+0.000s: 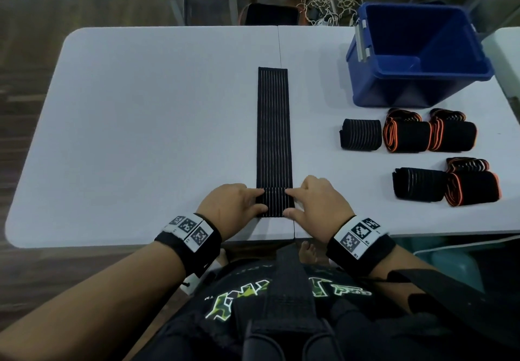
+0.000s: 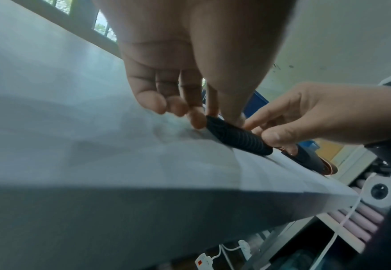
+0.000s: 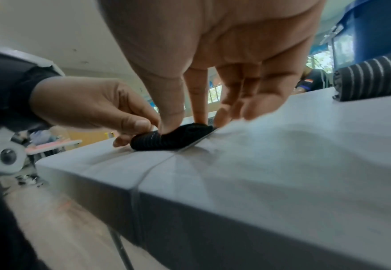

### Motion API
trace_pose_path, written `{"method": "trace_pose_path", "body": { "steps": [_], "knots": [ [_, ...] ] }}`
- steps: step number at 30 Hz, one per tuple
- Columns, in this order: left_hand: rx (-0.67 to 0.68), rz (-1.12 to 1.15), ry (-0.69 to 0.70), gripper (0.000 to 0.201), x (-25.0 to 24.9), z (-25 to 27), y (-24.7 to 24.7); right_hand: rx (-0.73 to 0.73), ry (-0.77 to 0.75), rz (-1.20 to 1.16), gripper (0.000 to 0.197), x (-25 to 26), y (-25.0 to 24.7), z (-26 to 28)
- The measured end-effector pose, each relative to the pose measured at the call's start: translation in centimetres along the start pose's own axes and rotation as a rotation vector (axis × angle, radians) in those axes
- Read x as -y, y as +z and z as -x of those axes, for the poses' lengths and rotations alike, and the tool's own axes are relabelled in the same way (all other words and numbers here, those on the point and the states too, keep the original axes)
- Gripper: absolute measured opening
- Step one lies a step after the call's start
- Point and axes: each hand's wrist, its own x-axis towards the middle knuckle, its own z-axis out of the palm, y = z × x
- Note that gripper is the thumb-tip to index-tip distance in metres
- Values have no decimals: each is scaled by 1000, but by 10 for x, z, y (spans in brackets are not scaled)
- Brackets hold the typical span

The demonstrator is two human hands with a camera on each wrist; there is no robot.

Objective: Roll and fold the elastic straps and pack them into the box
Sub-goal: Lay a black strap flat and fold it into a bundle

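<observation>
A white folding table (image 1: 140,124) filled most of the head view, its centre seam running toward the person. At its far right corner stood the blue box (image 1: 416,54), open-topped and with nothing visible inside. A long black striped strap (image 1: 273,130) lay flat along the seam, reaching from mid-table back to the near edge, where its end was turned up into a small roll (image 2: 238,137). To the right, just in front of the box, sat five rolled straps (image 1: 439,158) (two black with pale stripes, three edged in orange), set in two rows and touching their neighbours. The left hand (image 1: 233,206) pinched the roll's left end between thumb and fingertips; the right hand (image 1: 318,203) pinched the right end the same way. The wrist views were blurred, so how many turns the roll had could not be told.
</observation>
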Motion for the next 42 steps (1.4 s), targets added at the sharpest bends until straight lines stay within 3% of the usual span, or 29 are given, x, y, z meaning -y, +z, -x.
{"method": "trace_pose_path", "body": {
  "steps": [4,8,15,21,25,30,42],
  "knots": [
    [-13,-134,106,69,5,3,-1,-59,-101,189,53,6,8,5],
    [-15,-206,187,57,1,4,1,-78,-147,153,45,7,13,4],
    [-64,49,180,34,-5,-3,-12,-96,-95,-102,28,3,3,-7],
    [-98,182,23,40,-7,-13,-16,-134,29,-284,36,2,-3,-16],
    [-112,269,-72,28,-3,-20,-14,-138,145,-393,27,-2,-4,-25],
    [-113,306,-162,15,-9,-30,-8,-123,269,-519,32,-4,-2,-37],
    [-94,290,-160,6,-8,-32,-6,-163,187,-479,15,0,1,-38]
  ]
}}
